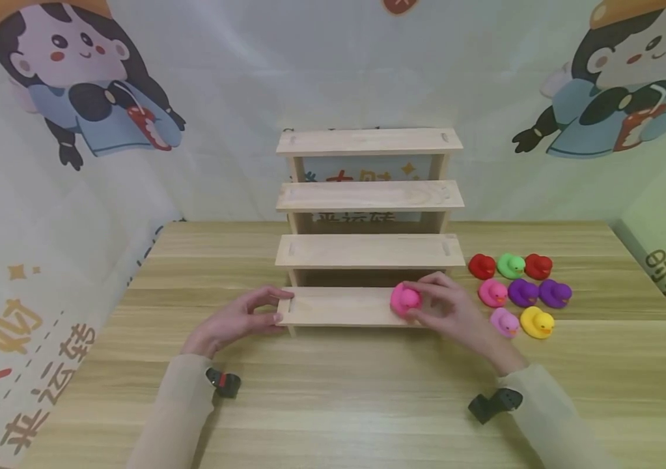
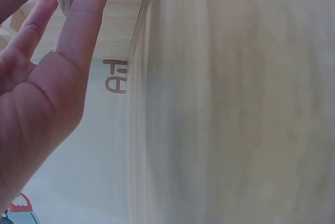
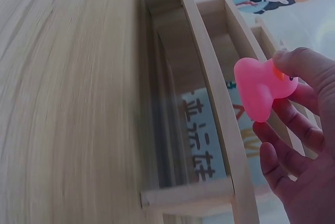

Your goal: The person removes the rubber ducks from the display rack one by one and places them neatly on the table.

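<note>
A pale wooden stepped rack [image 1: 370, 251] with four tiers stands on the table. My right hand [image 1: 452, 306] pinches a hot-pink rubber duck [image 1: 405, 300] between thumb and fingers, over the right part of the lowest tier. In the right wrist view the duck [image 3: 259, 85] appears above the tier's front edge, with the thumb by its orange beak. My left hand [image 1: 246, 312] holds the left end of that lowest tier [image 1: 338, 306], thumb in front and fingers further back. In the left wrist view, the hand [image 2: 49, 77] has the board's corner between its digits.
Right of the rack sit several more rubber ducks, among them a red one [image 1: 538, 266], a green one [image 1: 511, 266], a purple one [image 1: 555, 294] and a yellow one [image 1: 537, 322]. A printed cloth [image 1: 227, 78] hangs behind and beside the wooden table [image 1: 338, 404].
</note>
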{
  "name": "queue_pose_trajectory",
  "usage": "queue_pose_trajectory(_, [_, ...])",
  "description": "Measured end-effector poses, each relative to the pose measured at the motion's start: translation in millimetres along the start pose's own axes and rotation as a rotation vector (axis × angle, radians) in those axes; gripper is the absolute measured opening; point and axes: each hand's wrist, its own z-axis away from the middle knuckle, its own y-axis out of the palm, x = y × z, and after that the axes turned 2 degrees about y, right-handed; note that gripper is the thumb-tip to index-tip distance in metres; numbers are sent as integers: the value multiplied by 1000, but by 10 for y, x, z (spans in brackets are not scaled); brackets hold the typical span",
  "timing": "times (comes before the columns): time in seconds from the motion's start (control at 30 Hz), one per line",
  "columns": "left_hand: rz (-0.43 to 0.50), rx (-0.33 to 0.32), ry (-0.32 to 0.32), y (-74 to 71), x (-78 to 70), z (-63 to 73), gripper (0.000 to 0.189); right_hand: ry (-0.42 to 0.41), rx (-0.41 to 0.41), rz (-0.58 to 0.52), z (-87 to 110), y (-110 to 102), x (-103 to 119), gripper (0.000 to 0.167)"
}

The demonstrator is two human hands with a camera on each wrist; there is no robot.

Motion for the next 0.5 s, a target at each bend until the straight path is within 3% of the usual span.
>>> queue_pose_trajectory(0.13, [7,-5,-7,8,-6,10,45,41,-3,22,57,-91,12,42])
queue_pose_trajectory(0.5, [-15,-17,-13,17,-30,20,45,53,-60,91,206,-369,-28,43])
